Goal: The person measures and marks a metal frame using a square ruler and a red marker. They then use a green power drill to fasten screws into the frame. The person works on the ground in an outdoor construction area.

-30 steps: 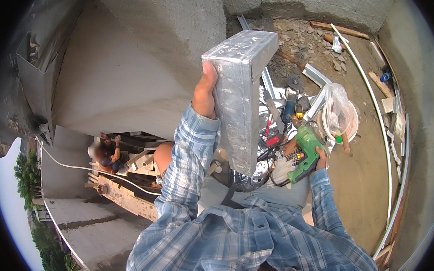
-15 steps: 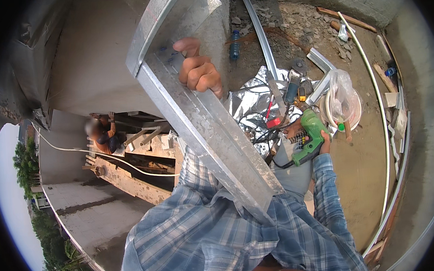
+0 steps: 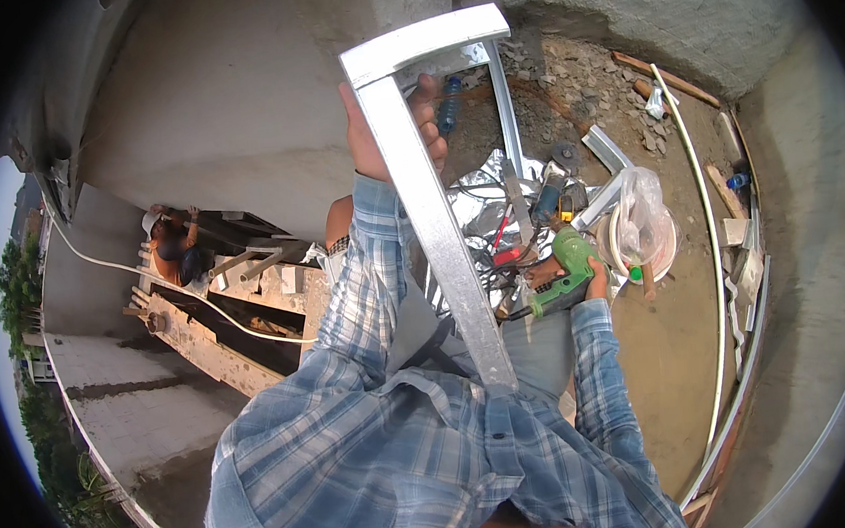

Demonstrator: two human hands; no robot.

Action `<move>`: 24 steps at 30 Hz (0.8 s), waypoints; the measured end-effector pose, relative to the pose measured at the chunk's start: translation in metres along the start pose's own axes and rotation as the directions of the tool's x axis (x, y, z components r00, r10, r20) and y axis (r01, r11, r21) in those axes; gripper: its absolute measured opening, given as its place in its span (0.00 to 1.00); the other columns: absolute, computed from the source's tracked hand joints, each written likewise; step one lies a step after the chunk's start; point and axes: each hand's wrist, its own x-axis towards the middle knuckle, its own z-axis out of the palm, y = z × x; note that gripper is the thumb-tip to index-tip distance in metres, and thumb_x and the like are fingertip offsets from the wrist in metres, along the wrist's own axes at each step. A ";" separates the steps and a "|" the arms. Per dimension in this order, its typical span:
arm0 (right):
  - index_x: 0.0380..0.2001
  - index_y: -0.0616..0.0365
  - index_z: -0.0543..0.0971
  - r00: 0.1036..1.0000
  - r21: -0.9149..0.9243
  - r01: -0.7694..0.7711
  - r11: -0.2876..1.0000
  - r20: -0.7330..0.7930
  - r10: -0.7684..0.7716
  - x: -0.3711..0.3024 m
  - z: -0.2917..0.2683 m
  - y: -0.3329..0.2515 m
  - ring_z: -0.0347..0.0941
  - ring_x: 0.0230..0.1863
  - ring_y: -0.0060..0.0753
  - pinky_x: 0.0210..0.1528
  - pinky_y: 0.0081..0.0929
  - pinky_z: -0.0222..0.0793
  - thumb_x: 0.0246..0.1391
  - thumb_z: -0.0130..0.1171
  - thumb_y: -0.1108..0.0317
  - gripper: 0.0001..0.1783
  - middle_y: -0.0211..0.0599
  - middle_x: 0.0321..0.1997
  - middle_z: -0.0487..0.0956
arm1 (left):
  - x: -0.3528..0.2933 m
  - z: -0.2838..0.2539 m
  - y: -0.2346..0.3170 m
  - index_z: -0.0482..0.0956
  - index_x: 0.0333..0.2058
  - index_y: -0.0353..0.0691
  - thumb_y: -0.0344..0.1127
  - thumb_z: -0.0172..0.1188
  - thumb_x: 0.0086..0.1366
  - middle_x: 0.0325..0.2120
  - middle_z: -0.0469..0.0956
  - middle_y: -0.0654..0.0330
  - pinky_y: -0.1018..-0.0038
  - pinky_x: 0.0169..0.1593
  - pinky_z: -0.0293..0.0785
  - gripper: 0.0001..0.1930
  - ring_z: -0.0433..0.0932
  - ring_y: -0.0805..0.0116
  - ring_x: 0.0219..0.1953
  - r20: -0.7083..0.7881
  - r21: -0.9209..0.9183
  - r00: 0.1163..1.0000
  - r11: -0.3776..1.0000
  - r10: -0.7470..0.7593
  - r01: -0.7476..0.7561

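Observation:
A bent galvanized metal channel (image 3: pixel 439 224) stands upright before me, its short arm at the top and its lower end against my shirt. My left hand (image 3: pixel 365 142) grips its upper part from behind, with fingers showing on both sides. Low on the right, my right hand (image 3: pixel 598 280) is closed round the handle of a green power drill (image 3: pixel 569 260). Crumpled silver foil (image 3: pixel 472 203) lies beyond the drill, bearing cables, a red-handled tool (image 3: pixel 507 256) and a dark blue power tool (image 3: pixel 549 196).
A coiled pale hose (image 3: pixel 668 249) under a clear plastic bag (image 3: pixel 643 202) lies right of the drill. Further right runs a long white pipe (image 3: pixel 704 198). A blue bottle (image 3: pixel 449 106) and rubble (image 3: pixel 596 89) are ahead. Left, below, another person (image 3: pixel 178 248) is beside wooden planks (image 3: pixel 220 349).
The channel has turned from its hollow inner side to its flat outer face, and its top has moved right. My left forearm has come into view behind it. The drill has shifted slightly left.

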 end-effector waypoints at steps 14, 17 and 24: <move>0.44 0.61 0.76 0.959 0.032 0.001 0.999 -0.283 0.008 0.055 0.071 0.102 0.77 0.28 0.38 0.32 0.33 0.75 0.43 0.64 0.56 0.26 0.41 0.36 0.80 | -0.086 -0.007 0.002 0.58 0.61 0.41 0.64 0.39 0.66 0.59 0.62 0.56 0.64 0.59 0.64 0.36 0.66 0.60 0.56 -0.590 0.738 0.623 0.655 0.513 0.159; 0.43 0.63 0.76 0.978 0.099 -0.022 0.995 -0.202 0.042 0.012 0.099 0.071 0.77 0.26 0.37 0.31 0.32 0.75 0.41 0.65 0.56 0.27 0.42 0.35 0.80 | -0.099 -0.017 0.011 0.58 0.61 0.42 0.64 0.38 0.67 0.57 0.65 0.55 0.64 0.56 0.68 0.35 0.68 0.60 0.54 -0.547 0.773 0.634 0.620 0.547 0.131; 0.51 0.66 0.70 0.957 0.096 -0.019 0.995 -0.287 0.046 0.056 0.078 0.106 0.78 0.26 0.37 0.26 0.29 0.75 0.42 0.65 0.54 0.35 0.49 0.36 0.79 | -0.102 -0.010 0.041 0.66 0.44 0.40 0.68 0.49 0.60 0.17 0.72 0.68 0.82 0.18 0.61 0.33 0.64 0.81 0.13 -0.296 0.345 0.955 0.931 -0.012 0.118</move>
